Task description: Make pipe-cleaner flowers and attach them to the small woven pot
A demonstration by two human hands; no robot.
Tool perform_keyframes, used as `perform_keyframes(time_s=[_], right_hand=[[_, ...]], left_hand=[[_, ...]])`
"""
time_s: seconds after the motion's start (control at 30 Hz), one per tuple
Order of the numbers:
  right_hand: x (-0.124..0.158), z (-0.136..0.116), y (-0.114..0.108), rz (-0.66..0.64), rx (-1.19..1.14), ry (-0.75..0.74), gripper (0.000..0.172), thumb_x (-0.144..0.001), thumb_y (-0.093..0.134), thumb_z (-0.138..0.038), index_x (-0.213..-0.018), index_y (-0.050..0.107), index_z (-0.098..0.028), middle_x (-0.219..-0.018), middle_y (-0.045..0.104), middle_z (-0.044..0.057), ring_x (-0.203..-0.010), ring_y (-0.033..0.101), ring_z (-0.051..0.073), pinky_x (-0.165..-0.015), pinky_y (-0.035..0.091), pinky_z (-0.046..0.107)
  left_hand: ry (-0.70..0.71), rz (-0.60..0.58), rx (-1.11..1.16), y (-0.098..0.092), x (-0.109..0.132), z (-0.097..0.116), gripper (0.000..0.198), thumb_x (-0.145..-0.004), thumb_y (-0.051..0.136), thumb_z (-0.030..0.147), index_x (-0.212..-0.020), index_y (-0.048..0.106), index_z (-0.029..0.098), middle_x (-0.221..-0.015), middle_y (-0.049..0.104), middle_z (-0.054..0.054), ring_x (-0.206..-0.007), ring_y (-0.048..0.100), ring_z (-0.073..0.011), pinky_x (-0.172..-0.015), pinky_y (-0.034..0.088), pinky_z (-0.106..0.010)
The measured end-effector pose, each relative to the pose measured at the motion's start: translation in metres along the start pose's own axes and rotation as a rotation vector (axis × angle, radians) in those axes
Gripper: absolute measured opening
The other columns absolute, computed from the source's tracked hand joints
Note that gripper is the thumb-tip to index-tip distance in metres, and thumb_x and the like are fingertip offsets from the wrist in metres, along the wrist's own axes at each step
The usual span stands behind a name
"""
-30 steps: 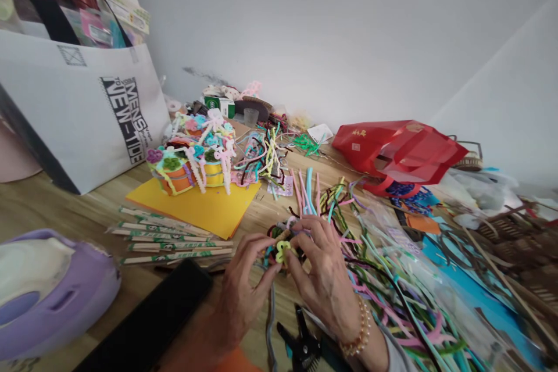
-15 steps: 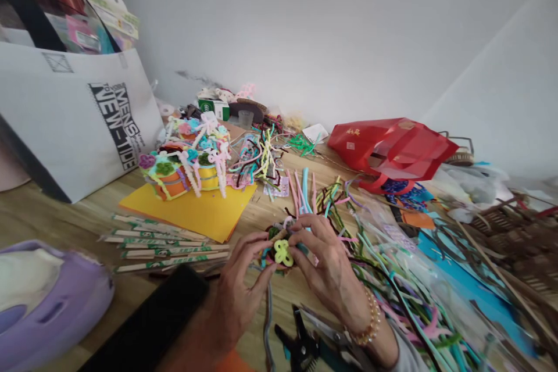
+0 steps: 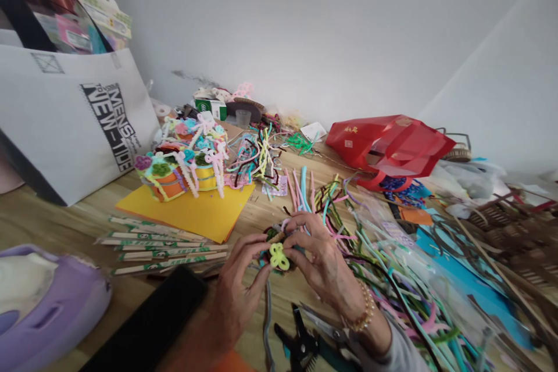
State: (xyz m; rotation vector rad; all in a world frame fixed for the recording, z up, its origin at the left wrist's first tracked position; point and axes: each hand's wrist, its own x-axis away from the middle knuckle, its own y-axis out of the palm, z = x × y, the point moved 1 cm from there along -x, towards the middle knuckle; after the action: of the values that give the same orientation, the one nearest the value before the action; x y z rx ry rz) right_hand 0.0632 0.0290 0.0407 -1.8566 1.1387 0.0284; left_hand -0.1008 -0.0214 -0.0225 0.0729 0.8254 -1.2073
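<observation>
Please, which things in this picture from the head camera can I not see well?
In the head view:
- The pipe-cleaner piece: mostly hidden by the fingers of the left hand and right hand.
- The black pliers: cut off by the bottom edge.
- The purple object: cut off by the left edge.
- The printing on the chopstick wrappers: too small to read.

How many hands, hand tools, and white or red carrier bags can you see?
Hands: 2 (left hand, right hand)
Hand tools: 2 (black-handled pliers, scissors)
Carrier bags: 2 (white tote bag, red bag)
Total: 6
</observation>
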Motion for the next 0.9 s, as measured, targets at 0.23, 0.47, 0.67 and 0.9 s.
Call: perform_keyframes(time_s=[0.23, 0.47, 0.67, 0.9], right_hand=[[0.002, 0.002, 0.005, 0.035, -0.028, 0.045, 0.011, -0.086, 0.059, -0.012, -0.085, 0.063, -0.022, -0.109, 0.053, 0.007, -0.108, 0.052, 0.021, -0.094, 0.044, 0.037], [0.001, 0.000, -0.004, 0.088, 0.010, 0.012, 0.009, -0.083, 0.063, -0.017, -0.088, 0.057, -0.021, -0.109, 0.054, 0.008, -0.107, 0.052, 0.023, -0.091, 0.046, 0.038], [0.000, 0.000, -0.010, 0.013, 0.031, -0.019, 0.009, -0.084, 0.060, -0.013, -0.087, 0.060, -0.021, -0.110, 0.054, 0.008, -0.109, 0.051, 0.022, -0.095, 0.044, 0.038], [-0.001, 0.008, -0.010, 0.020, -0.031, -0.017, 0.011, -0.088, 0.055, -0.011, -0.085, 0.062, -0.020, -0.106, 0.056, 0.007, -0.105, 0.053, 0.020, -0.094, 0.044, 0.037]], left_hand=[[-0.016, -0.015, -0.020, 0.000, -0.001, 0.003, 0.029, -0.083, 0.054, 0.013, -0.111, 0.057, 0.024, -0.113, 0.061, -0.007, -0.108, 0.057, -0.0223, -0.093, 0.047, -0.038], [-0.101, -0.075, 0.013, -0.004, -0.003, 0.012, 0.028, -0.086, 0.055, 0.024, -0.114, 0.056, 0.024, -0.118, 0.057, -0.008, -0.112, 0.054, -0.0240, -0.097, 0.044, -0.040], [-0.136, -0.057, -0.004, -0.002, -0.006, 0.008, 0.025, -0.088, 0.057, 0.027, -0.113, 0.057, 0.024, -0.120, 0.057, -0.007, -0.115, 0.053, -0.0230, -0.100, 0.042, -0.041], [-0.112, -0.121, -0.046, 0.003, -0.015, 0.007, 0.026, -0.088, 0.057, 0.028, -0.113, 0.061, 0.024, -0.124, 0.060, -0.007, -0.118, 0.054, -0.0234, -0.103, 0.042, -0.044]])
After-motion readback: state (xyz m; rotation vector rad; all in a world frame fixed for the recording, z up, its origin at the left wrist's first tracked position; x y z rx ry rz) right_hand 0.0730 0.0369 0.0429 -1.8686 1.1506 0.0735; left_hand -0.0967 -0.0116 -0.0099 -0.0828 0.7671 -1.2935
